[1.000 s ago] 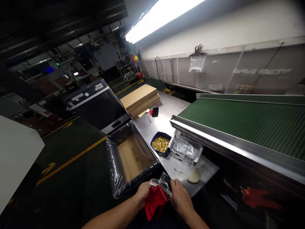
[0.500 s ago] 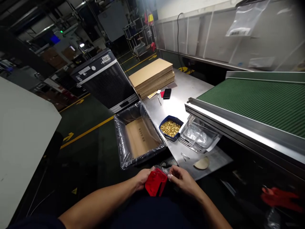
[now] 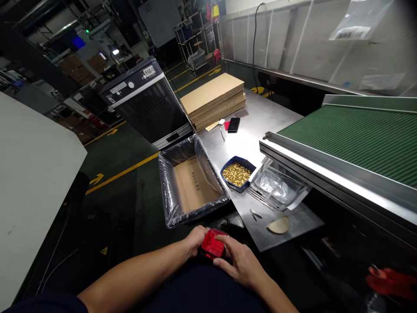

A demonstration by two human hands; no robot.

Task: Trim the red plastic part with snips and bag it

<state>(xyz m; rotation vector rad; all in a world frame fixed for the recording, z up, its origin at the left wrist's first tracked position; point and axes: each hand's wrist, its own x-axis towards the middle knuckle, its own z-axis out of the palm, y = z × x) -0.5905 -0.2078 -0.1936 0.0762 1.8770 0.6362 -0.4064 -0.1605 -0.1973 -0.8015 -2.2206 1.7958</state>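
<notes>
A red, hollow plastic piece [image 3: 212, 244], like a small open box, is held low in front of my body. My left hand [image 3: 196, 240] is closed round its left side, the fingertips partly hidden behind it. From the right, my right hand [image 3: 239, 261] grips the same piece, with its fingers over the top and the thumb at the near edge. What lies inside the piece cannot be made out. Just beyond my hands stands a dark crate [image 3: 167, 204] lined with clear plastic, with a sheet of printed cardboard [image 3: 185, 184] at its bottom.
On the metal table [image 3: 211, 141] are a blue tray [image 3: 239, 188] of small brass-coloured parts, clear plastic bags [image 3: 272, 184], tweezers [image 3: 256, 214], a beige half-round piece [image 3: 279, 225], a black phone-like object [image 3: 233, 125] and stacked cardboard [image 3: 215, 98]. A green conveyor [image 3: 365, 134] juts in at right.
My right hand has moved from the clear plastic at the piece's top onto the piece itself. The red piece has turned, its hollow side now facing up. The view has shifted slightly.
</notes>
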